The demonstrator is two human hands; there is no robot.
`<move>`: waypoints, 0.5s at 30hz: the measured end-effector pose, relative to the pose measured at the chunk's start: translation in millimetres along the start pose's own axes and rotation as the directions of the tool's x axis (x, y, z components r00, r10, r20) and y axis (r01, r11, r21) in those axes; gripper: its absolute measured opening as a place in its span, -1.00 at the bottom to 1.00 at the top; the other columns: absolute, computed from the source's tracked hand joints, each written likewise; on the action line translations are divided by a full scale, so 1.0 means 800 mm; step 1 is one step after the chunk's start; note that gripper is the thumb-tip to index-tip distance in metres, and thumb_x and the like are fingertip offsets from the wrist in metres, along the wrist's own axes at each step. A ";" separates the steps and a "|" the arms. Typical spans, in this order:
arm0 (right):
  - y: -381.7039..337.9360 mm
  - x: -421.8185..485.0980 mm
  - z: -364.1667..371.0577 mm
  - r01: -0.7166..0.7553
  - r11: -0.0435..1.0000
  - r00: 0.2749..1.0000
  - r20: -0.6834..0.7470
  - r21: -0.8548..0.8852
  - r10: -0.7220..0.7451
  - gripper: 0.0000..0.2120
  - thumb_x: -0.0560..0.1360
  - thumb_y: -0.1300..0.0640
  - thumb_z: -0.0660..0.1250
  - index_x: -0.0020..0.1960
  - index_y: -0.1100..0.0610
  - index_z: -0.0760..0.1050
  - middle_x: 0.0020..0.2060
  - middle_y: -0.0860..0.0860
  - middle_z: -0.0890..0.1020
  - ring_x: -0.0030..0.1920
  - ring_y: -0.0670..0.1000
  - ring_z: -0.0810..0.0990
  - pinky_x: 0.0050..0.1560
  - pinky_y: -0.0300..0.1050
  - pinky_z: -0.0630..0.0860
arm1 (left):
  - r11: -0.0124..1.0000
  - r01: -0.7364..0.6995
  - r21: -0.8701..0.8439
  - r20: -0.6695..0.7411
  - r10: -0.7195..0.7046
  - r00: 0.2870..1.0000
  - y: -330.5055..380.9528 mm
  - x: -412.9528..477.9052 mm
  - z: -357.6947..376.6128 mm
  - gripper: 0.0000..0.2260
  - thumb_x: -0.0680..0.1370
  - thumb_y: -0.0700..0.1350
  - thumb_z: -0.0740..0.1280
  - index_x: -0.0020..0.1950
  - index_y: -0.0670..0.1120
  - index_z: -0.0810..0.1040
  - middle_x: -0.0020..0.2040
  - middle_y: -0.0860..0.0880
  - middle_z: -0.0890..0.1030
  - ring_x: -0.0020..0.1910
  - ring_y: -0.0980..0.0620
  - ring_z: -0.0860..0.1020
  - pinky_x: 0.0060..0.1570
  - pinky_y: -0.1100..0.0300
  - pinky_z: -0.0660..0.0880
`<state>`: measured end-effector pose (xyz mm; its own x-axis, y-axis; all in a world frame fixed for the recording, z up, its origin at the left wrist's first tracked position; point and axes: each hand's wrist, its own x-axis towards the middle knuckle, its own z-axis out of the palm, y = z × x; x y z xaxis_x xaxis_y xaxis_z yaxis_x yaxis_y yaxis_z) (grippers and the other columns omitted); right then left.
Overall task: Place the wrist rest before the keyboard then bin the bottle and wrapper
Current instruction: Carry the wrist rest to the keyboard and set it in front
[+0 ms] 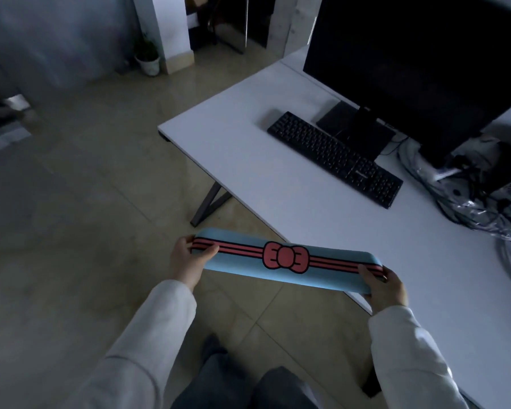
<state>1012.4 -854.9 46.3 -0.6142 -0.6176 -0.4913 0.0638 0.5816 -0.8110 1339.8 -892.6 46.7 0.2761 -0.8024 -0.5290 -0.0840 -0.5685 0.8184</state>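
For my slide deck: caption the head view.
Both hands, left hand and right hand, hold a blue wrist rest beside the desk, short of the keyboard.

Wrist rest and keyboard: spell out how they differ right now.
The wrist rest is light blue with red stripes and a bow; the keyboard is black. The wrist rest is held in the air by the left hand and right hand; the keyboard lies on the white desk. Both are long, narrow bars, angled alike.

White surface (322, 219) on dark angled legs, over a tiled floor (86, 202).
Bearing a black keyboard (334, 157), a dark monitor (419, 69) on its stand, and crumpled clear plastic (466, 202) with cables at the right.
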 end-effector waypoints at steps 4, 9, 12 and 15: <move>-0.010 0.002 0.032 -0.023 0.999 0.998 -0.067 -0.045 0.020 -0.56 0.40 0.18 0.40 0.23 0.30 0.44 0.01 0.22 0.54 0.00 0.16 0.49 0.19 0.22 0.48 | 0.999 0.028 0.034 0.050 -0.030 0.998 0.020 0.050 -0.004 -0.51 0.37 -0.11 0.47 0.22 -0.19 0.38 0.12 -0.16 0.53 0.12 -0.17 0.54 0.20 -0.09 0.49; -0.025 0.019 0.059 -0.084 0.996 0.991 -0.109 -0.019 0.081 -0.62 0.39 0.16 0.41 0.16 0.27 0.47 -0.19 0.08 0.54 0.02 0.19 0.52 0.11 0.16 0.53 | 0.996 0.027 0.080 0.109 -0.036 0.993 0.052 0.103 0.011 -0.49 0.39 -0.10 0.45 0.27 -0.19 0.37 0.12 -0.11 0.52 0.09 -0.11 0.52 0.23 -0.09 0.47; -0.037 0.035 0.070 -0.114 0.988 0.984 -0.124 0.103 0.127 -0.59 0.41 0.22 0.38 0.23 0.29 0.43 -0.11 0.12 0.52 0.00 0.12 0.47 -0.23 -0.13 0.60 | 0.993 -0.006 0.114 0.115 -0.007 0.993 0.077 0.129 0.026 -0.50 0.38 -0.10 0.46 0.25 -0.19 0.40 0.18 -0.17 0.55 0.15 -0.15 0.55 0.24 -0.11 0.47; -0.055 0.050 0.080 -0.120 0.981 0.980 -0.140 0.153 0.142 -0.61 0.42 0.23 0.37 0.23 0.28 0.43 -0.02 0.13 0.47 0.00 0.09 0.46 -0.39 -0.26 0.56 | 0.993 -0.026 0.113 0.137 0.010 0.991 0.106 0.150 0.048 -0.50 0.42 -0.18 0.42 0.31 -0.23 0.35 0.17 -0.15 0.52 0.15 -0.12 0.51 0.27 -0.08 0.44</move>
<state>1035.0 -939.0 41.8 -0.7027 -0.4487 -0.5521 0.2570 0.5635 -0.7851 1329.3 -1044.2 43.7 0.1418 -0.8256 -0.5462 -0.1986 -0.5643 0.8013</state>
